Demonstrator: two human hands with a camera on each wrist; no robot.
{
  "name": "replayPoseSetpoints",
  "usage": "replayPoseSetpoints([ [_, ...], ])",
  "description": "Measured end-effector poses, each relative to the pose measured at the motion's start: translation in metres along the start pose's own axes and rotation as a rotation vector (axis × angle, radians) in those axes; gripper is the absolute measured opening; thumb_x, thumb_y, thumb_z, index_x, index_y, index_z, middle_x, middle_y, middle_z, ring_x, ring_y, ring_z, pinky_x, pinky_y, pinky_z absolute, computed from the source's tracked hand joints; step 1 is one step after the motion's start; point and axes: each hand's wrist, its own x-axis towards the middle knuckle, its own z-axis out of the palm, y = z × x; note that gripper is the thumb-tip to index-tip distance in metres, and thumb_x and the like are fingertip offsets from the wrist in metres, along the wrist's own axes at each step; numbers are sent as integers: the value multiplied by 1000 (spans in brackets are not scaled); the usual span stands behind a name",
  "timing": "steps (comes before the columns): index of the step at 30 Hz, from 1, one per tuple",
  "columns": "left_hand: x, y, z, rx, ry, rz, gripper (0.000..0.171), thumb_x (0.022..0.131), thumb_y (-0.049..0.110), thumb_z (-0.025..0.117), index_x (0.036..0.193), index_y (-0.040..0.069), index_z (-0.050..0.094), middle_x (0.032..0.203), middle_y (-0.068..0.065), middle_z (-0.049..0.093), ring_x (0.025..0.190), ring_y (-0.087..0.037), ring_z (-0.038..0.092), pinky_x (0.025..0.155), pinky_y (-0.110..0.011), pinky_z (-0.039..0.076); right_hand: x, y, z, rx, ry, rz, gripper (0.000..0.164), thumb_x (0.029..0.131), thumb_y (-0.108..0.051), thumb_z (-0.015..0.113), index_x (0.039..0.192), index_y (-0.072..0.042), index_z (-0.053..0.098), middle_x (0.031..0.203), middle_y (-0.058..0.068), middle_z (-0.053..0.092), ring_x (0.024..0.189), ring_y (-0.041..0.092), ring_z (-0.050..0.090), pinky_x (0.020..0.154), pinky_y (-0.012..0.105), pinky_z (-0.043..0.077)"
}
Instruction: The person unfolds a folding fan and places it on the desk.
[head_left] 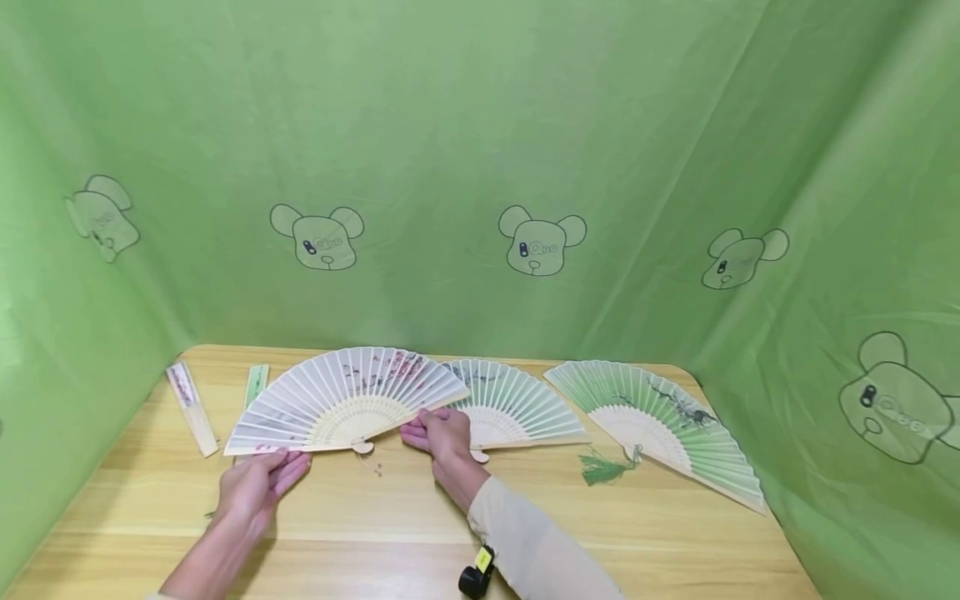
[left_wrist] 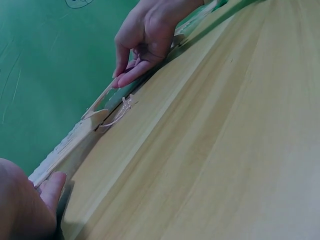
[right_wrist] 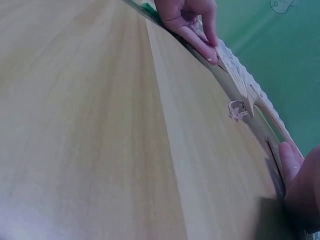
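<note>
White floral fan [head_left: 345, 400], spread, lies btwn both hands, long axis approx. L–R, pivot [head_left: 363, 447] on near side. L hand [head_left: 251, 490] pinches its L edge; R hand [head_left: 446, 435] pinches R edge, nr green-white fan [head_left: 525, 410], over desk's [head_left: 360, 525] far part.

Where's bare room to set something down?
Bare wood lies between left hand and black device, also right of the right sleeve, in front of the rightmost fan. Crowded: the back, where the white fan partly hides the middle fan.
</note>
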Motion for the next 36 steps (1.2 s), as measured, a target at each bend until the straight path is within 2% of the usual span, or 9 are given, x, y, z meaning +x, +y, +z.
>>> replayPoseSetpoints([
  [3, 0, 2, -1, -14, 16, 7, 28, 106, -2, 46, 93, 10, 67, 87, -5, 79, 94, -17, 79, 105, -33, 63, -2, 0, 2, 9, -12, 5, 15, 99, -2, 62, 106, 12, 62, 92, 26, 75, 79, 28, 80, 78, 38, 72],
  [8, -1, 4, -3, -25, 25, 6, 22, 106, -1, 47, 99, 9, 65, 87, -4, 79, 94, -17, 79, 105, -33, 62, -5, 1, 4, 9, -24, 12, 14, 99, -3, 62, 106, 10, 62, 91, 23, 76, 78, 26, 80, 77, 37, 72],
  [14, -2, 7, -7, -25, 36, 3, 29, 106, -1, 47, 91, 12, 68, 86, -5, 79, 92, -17, 79, 105, -32, 63, -11, 2, 6, -5, -31, 14, 16, 100, -4, 63, 106, 10, 63, 94, 24, 76, 79, 26, 80, 77, 36, 72],
  [18, -3, 8, -10, -21, 43, -1, 27, 105, -2, 48, 94, 13, 68, 87, -5, 79, 93, -17, 79, 105, -33, 62, -14, 3, 6, -16, -42, 14, 18, 100, -5, 63, 105, 12, 65, 95, 27, 76, 80, 28, 80, 76, 37, 72],
  [24, -2, 10, -15, 23, 46, -19, 25, 103, -3, 52, 93, 12, 68, 85, -5, 78, 91, -17, 80, 102, -32, 64, -14, 3, 5, -43, -62, 35, 18, 99, -5, 64, 103, 12, 67, 92, 28, 77, 76, 26, 80, 74, 36, 72],
  [28, -3, 11, -17, 63, 50, -35, 27, 103, -3, 54, 89, 13, 70, 83, -4, 78, 87, -16, 80, 99, -29, 65, -12, 2, 4, -58, -78, 81, 17, 99, -3, 64, 106, 12, 66, 94, 29, 76, 74, 26, 80, 71, 36, 71],
  [33, -2, 11, -19, 108, 30, -38, 9, 104, -2, 53, 107, 3, 60, 83, -4, 79, 85, -17, 80, 95, -30, 67, -11, 1, 4, -56, -90, 103, 19, 100, -3, 63, 110, 12, 65, 98, 31, 76, 76, 29, 80, 71, 36, 71],
  [36, -1, 11, -21, 131, 22, -43, 9, 104, -1, 53, 113, 1, 54, 82, -4, 79, 83, -17, 80, 93, -30, 68, -11, 1, 3, -53, -90, 107, 20, 100, -4, 63, 110, 13, 65, 98, 31, 76, 77, 31, 80, 71, 36, 71],
])
